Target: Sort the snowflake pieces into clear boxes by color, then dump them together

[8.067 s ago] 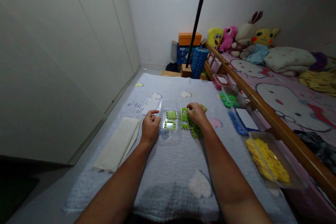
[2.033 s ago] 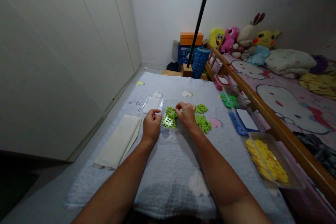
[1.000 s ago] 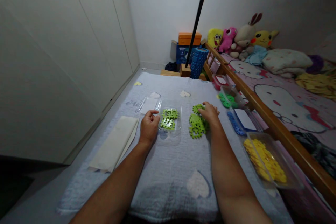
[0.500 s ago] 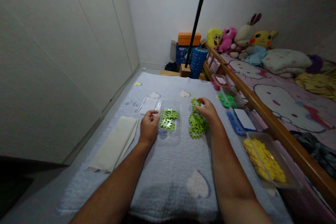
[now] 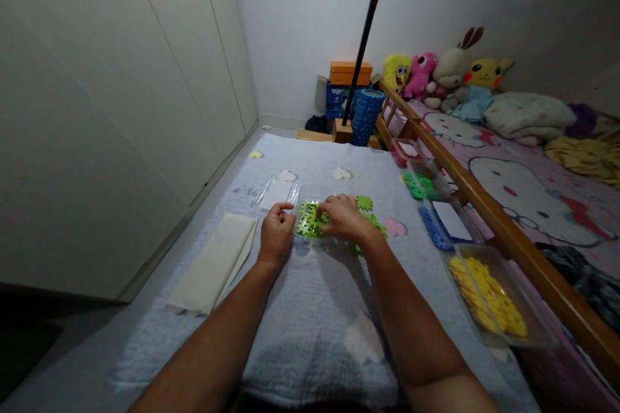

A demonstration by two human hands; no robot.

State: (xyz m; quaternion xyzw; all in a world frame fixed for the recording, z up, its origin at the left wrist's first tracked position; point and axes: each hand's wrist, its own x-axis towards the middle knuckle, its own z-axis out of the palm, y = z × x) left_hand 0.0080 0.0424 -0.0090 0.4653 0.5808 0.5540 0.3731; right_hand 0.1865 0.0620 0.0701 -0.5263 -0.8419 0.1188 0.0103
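A clear plastic container (image 5: pixel 314 188) sits mid-table with several green interlocking plastic pieces (image 5: pixel 308 227) inside. My left hand (image 5: pixel 277 233) is closed in a pinch at the container's left rim. Over the container's right side is my right hand (image 5: pixel 347 219), its fingers bent down and pinched round a green piece, mostly hidden by the fingers. More green pieces (image 5: pixel 364 202) lie on the cloth to the right, partly covered by my right hand and wrist. Left of the container rests a clear lid (image 5: pixel 260 195) with a white label.
A folded cream cloth (image 5: pixel 213 264) lies at the left. Along the right edge stand boxes of yellow pieces (image 5: pixel 489 297), blue pieces (image 5: pixel 433 226), green pieces (image 5: pixel 420 186) and red pieces (image 5: pixel 400 153), beside a wooden bed rail (image 5: pixel 455 190). A black pole (image 5: pixel 365 39) rises beyond the table.
My right hand has moved left from the loose green pieces to above the container, uncovering a pink heart on the cloth. My left hand stays at the rim.
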